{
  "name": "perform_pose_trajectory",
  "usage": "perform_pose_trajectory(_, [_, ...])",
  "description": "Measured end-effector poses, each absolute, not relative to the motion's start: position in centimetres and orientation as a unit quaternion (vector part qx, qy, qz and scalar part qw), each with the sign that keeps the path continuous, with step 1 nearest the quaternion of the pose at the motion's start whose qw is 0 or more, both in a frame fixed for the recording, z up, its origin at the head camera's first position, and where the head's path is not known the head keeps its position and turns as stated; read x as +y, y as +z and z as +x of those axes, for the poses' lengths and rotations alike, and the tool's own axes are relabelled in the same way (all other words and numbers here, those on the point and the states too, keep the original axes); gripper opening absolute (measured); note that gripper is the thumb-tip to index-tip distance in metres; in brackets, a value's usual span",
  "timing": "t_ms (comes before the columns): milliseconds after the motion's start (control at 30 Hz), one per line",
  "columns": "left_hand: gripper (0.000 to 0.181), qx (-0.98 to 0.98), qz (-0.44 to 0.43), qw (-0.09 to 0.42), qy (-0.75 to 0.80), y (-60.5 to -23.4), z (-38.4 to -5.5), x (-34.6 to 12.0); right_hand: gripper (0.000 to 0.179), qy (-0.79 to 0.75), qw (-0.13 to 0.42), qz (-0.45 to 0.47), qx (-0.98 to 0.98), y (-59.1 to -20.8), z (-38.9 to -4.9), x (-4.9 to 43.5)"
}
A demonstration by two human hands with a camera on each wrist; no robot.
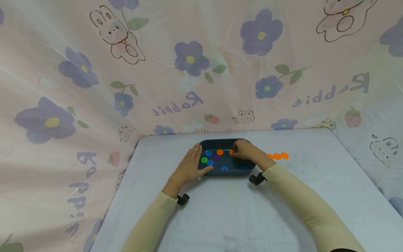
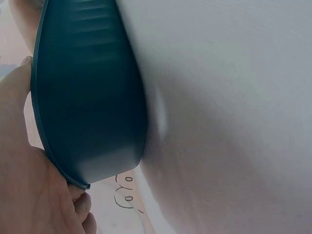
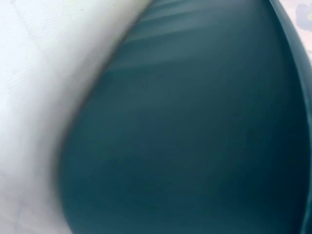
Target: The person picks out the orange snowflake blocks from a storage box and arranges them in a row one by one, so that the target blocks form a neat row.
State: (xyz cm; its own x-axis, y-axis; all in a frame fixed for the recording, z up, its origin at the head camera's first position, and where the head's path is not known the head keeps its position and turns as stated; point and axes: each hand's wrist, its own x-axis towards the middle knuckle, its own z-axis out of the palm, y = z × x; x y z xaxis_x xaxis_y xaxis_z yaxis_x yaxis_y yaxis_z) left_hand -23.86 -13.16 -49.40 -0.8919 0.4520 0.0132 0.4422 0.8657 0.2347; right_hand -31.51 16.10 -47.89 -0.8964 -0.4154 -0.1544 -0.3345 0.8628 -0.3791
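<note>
A dark teal tray (image 1: 231, 172) stands on the table, with small flower-shaped discs lying inside. My left hand (image 1: 188, 168) rests against its left end, fingers straight along the side and thumb at the front rim. In the left wrist view, the left thumb (image 2: 22, 92) lies along the rim. My right hand (image 1: 247, 149) reaches in over the right side, its curled fingers pinching an orange flower-shaped disc (image 1: 232, 152). Nearby are another orange disc (image 1: 219, 152), a green disc (image 1: 204, 160), a purple disc (image 1: 216, 158) and several blue discs (image 1: 210, 162). The right wrist view shows only the tray's outer wall (image 3: 185, 131).
Right of the tray, orange discs (image 1: 277, 156) lie in a row on the white tabletop (image 1: 214, 210), partly hidden by the right forearm. A patterned curtain (image 1: 220, 77) hangs behind the table and along both sides.
</note>
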Motion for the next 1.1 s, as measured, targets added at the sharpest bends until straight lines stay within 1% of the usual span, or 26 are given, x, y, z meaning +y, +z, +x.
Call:
perform_pose_trajectory(233, [0.115, 0.967, 0.227, 0.022, 0.113, -49.5, -23.9, -13.1, 0.025, -0.178, 0.131, -0.180, 0.959, -47.7, -31.4, 15.7])
perform_pose_trajectory(433, [0.115, 0.968, 0.224, 0.026, 0.114, -49.6, -23.9, -13.1, 0.026, -0.190, 0.125, -0.175, 0.958, -47.7, -31.1, 15.5])
perform_pose_trajectory(667, [0.116, 0.968, 0.222, 0.029, 0.113, -49.5, -24.0, -13.1, 0.030, -0.194, 0.108, -0.173, 0.960, -48.8, -31.3, 15.3])
perform_pose_trajectory(867, [0.115, 0.967, 0.223, 0.026, 0.116, -49.5, -24.0, -13.2, 0.029, -0.195, 0.095, -0.176, 0.960, -49.3, -31.1, 15.2])
perform_pose_trajectory(1100, [0.115, 0.968, 0.222, 0.028, 0.113, -49.6, -24.1, -13.2, 0.029, -0.202, 0.094, -0.167, 0.960, -49.2, -30.9, 15.1])
